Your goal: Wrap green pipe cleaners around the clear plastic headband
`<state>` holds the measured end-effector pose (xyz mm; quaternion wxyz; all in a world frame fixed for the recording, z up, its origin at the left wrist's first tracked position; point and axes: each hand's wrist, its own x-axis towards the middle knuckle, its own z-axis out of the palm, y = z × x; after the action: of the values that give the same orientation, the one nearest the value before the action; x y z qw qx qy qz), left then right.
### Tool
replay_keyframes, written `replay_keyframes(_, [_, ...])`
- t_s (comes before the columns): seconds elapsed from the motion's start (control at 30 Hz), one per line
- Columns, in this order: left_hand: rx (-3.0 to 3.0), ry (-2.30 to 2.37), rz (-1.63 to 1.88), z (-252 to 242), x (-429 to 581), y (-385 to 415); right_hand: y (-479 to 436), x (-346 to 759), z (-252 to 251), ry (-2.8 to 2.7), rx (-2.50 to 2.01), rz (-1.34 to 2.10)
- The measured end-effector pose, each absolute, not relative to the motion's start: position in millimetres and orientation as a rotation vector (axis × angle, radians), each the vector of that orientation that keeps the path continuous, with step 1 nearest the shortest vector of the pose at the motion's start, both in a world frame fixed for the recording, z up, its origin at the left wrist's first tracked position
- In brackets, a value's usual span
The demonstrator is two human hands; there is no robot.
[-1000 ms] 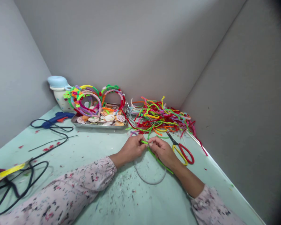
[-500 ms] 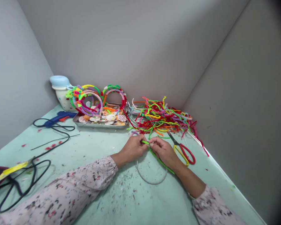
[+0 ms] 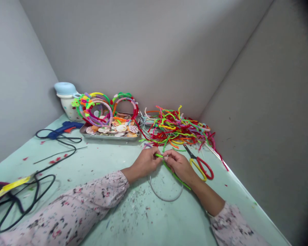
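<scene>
My left hand (image 3: 147, 161) is closed near the middle of the table, pinching a thin grey headband (image 3: 167, 200) where bright green pipe cleaner covers it. The bare curve of the band hangs down toward me below both hands. Just to the right, my right hand (image 3: 181, 166) pinches at the same spot, fingertips almost touching the left ones. A loose length of green pipe cleaner (image 3: 176, 176) trails from there under my right hand. The exact grip of the fingertips is partly hidden. Red-and-yellow-handled scissors (image 3: 200, 164) lie beside my right hand.
A metal tray (image 3: 110, 137) of shells stands at the back, with finished colourful headbands (image 3: 100, 109) on it. Right of it lies a pile of pipe cleaners (image 3: 179, 128). A blue glue gun (image 3: 64, 129), black cord (image 3: 51, 167) and white jar (image 3: 69, 106) are on the left.
</scene>
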<state>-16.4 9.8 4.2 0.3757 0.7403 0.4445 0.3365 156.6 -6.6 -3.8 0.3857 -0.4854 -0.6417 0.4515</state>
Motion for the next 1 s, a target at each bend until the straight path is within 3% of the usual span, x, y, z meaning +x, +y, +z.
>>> replay_keyframes(1.0, [2.008, 1.126, 0.928, 3.7, -16.6, 7.7, -7.8, 154.6, -0.5, -1.622, -1.265, 1.16])
